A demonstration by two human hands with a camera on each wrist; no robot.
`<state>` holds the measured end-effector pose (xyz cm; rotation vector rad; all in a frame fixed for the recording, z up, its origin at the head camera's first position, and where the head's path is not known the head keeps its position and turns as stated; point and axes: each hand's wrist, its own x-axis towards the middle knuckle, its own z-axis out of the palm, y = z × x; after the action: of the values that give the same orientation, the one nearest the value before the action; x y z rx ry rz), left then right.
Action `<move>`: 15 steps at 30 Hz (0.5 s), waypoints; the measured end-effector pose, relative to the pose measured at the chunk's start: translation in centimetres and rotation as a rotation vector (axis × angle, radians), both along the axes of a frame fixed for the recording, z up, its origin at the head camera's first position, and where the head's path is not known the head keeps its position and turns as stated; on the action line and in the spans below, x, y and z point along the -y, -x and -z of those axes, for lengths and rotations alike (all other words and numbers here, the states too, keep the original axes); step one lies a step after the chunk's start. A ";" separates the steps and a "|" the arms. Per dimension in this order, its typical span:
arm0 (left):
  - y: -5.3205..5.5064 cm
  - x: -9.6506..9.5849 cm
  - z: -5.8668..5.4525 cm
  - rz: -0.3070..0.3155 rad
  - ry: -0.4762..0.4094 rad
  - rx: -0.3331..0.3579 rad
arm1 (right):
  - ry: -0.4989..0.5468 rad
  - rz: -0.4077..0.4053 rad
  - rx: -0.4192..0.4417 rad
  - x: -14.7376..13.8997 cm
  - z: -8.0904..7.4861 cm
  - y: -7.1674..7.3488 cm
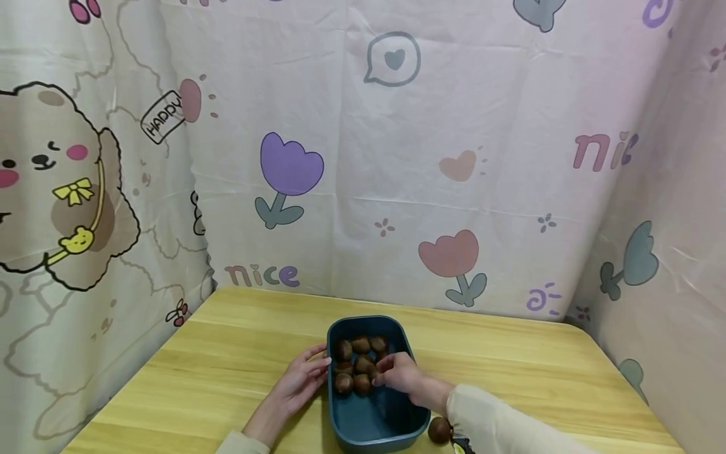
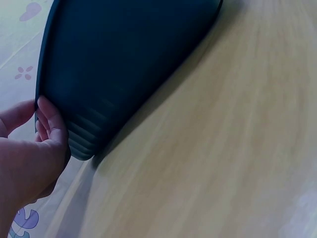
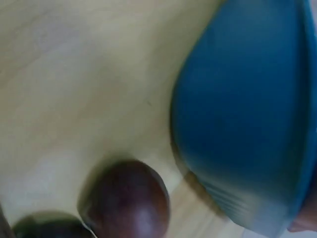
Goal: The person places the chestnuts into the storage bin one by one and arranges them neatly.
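A dark blue-green rectangular container (image 1: 379,419) stands on the table with several brown chestnuts (image 1: 343,383) grouped in its far half. My left hand (image 1: 300,380) rests its relaxed fingers against the container's left side, near the rim; the left wrist view shows the same hand (image 2: 37,153) touching the rim and ribbed outer wall. Over the right rim reaches my right hand (image 1: 401,376), its fingertips pinching a chestnut (image 1: 373,372) among the others, partly hidden by the fingers. Outside, by the near right corner, lies another chestnut (image 1: 439,430), beneath the right forearm.
The pale wooden table (image 1: 238,340) extends to both sides of the container. A printed curtain (image 1: 386,189) hangs behind and at the sides. Low in the right wrist view, a dark rounded thing (image 3: 52,229) lies beside a chestnut (image 3: 129,201), cut off by the frame.
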<state>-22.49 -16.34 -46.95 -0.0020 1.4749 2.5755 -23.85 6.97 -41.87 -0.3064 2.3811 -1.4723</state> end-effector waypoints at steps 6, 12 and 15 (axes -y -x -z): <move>0.0 -0.2 -0.2 0.006 -0.013 -0.004 | -0.059 0.090 -0.083 0.4 0.4 -0.5; 0.0 -0.2 -0.1 -0.004 -0.014 0.005 | -0.093 0.107 -0.120 0.7 0.2 -0.7; -0.1 -0.1 0.0 -0.007 -0.015 0.006 | -0.104 0.106 -0.107 0.8 0.1 -0.8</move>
<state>-22.43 -16.25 -46.91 -0.0136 1.4565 2.5896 -23.03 6.15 -42.01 -0.2430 2.5852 -1.4023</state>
